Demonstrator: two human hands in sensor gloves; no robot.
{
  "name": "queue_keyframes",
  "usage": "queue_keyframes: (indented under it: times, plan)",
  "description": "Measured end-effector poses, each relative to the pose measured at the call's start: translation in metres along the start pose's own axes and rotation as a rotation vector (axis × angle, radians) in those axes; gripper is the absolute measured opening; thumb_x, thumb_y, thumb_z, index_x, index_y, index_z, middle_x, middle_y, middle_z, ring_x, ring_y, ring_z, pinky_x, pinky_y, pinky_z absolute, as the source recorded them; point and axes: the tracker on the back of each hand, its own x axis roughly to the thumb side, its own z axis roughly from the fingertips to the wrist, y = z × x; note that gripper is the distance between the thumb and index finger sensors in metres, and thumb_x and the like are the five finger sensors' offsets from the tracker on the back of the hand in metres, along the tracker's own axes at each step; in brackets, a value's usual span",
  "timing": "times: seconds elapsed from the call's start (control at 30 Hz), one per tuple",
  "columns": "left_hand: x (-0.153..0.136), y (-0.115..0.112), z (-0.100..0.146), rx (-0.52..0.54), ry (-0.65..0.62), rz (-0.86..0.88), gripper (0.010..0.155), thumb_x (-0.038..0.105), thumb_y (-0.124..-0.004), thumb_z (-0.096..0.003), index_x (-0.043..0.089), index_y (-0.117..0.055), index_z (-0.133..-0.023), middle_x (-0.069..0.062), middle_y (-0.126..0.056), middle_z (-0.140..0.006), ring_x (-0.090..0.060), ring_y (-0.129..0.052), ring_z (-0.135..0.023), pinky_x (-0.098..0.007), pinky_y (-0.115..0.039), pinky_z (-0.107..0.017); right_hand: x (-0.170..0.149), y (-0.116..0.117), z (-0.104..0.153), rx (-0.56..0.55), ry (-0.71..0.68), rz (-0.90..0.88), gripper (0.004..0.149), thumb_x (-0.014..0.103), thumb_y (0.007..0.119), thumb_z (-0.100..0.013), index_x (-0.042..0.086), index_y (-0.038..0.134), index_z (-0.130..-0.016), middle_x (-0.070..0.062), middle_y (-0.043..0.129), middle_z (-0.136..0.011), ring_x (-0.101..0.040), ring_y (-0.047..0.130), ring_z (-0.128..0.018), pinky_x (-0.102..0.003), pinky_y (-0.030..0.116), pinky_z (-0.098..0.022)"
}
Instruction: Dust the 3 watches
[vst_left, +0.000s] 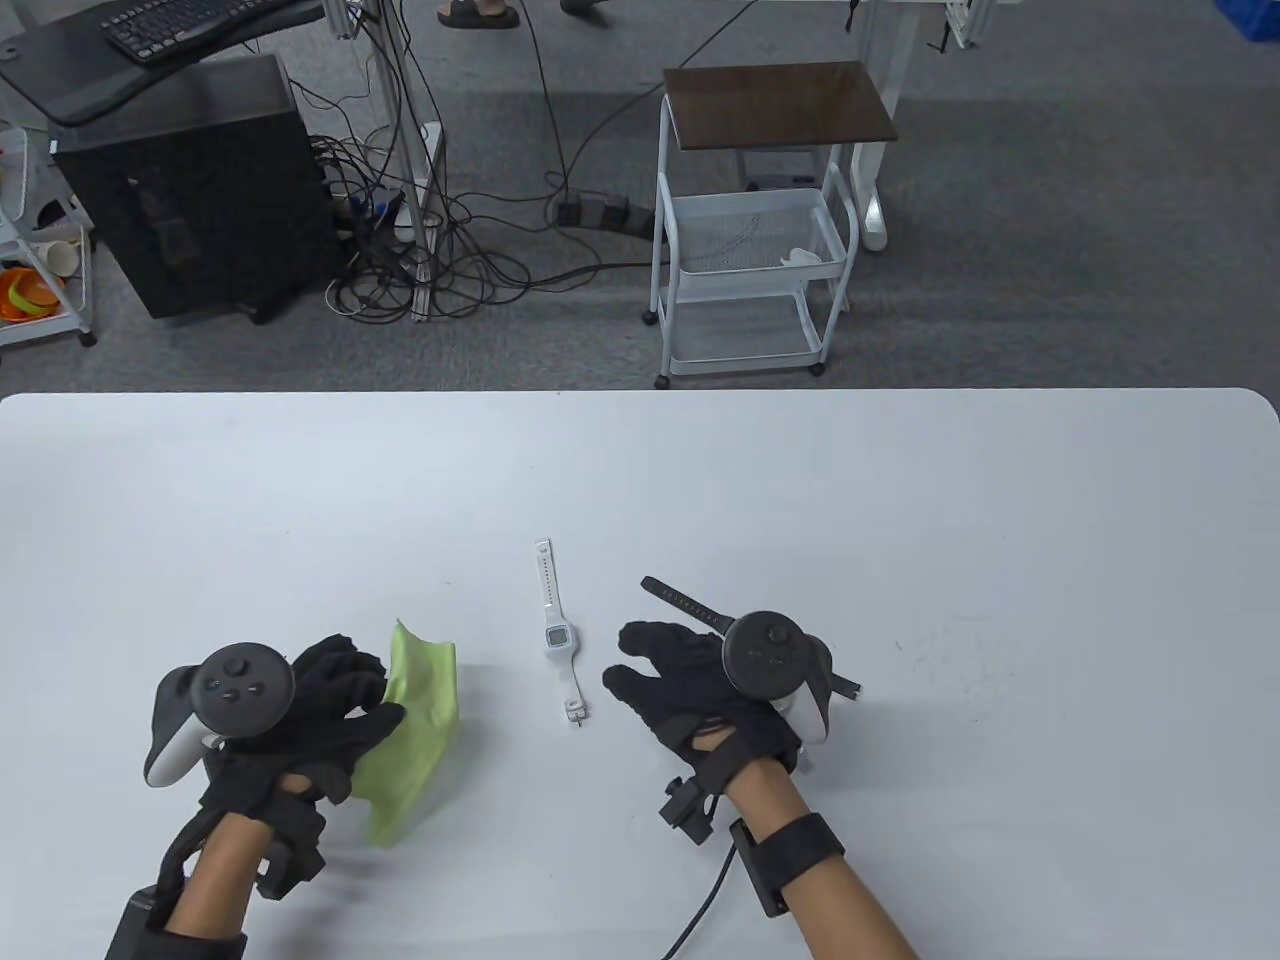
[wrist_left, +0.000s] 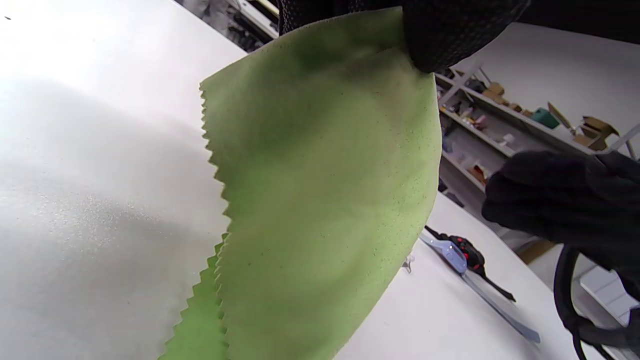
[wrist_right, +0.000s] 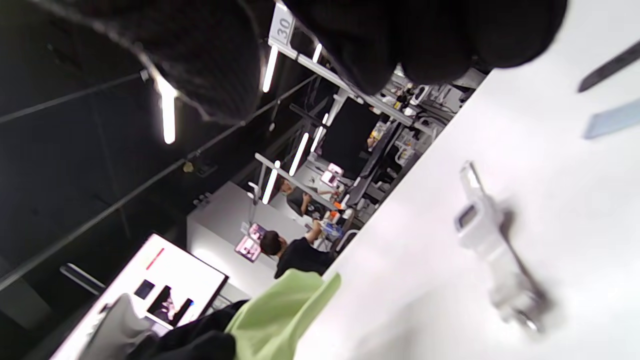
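Note:
My left hand (vst_left: 362, 690) pinches a green cloth (vst_left: 415, 740) near the table's front left, and the cloth (wrist_left: 320, 200) hangs from my fingers (wrist_left: 440, 35) down to the tabletop. A white watch (vst_left: 555, 636) lies flat between my hands, apart from both. The same white watch (wrist_left: 450, 254) (wrist_right: 480, 225) shows in both wrist views. A black watch (vst_left: 685, 605) lies partly hidden under my right hand (vst_left: 650, 665), whose fingers are spread and hold nothing. Only its strap ends stick out. A third watch is not in view.
The white table (vst_left: 900, 500) stretches wide to the back and right. Beyond its far edge stand a white wire cart (vst_left: 750, 230), a black computer tower (vst_left: 200, 190) and loose floor cables (vst_left: 440, 260).

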Motion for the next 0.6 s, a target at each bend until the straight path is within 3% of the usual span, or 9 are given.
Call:
queue_keyframes:
  times: [0.23,0.6]
  plan:
    - [-0.004,0.001,0.0,-0.005,0.016,0.003,0.048,0.05,-0.07,-0.0596,0.016,-0.073,-0.093,-0.005,-0.053,-0.113,-0.045,-0.03,-0.116,-0.078,-0.014,-0.068,0.015,0.016,-0.067,0.033,0.081,0.225,0.069,0.049,0.086,-0.042,-0.001,0.075,-0.088,-0.034,0.076,-0.085,-0.058,0.075,-0.065,-0.077,0.038,-0.052]
    - [-0.003,0.002,0.0,-0.005,0.007,0.018,0.048,0.05,-0.07,-0.0598,0.016,-0.073,-0.093,-0.005,-0.053,-0.113,-0.045,-0.03,-0.116,-0.078,-0.015,-0.068,-0.007,0.049,-0.155,0.06,0.336,0.442,0.067,0.048,0.088,-0.039,0.0,0.079,-0.085,-0.033,0.081,-0.08,-0.054,0.08,-0.06,-0.075,0.041,-0.054]
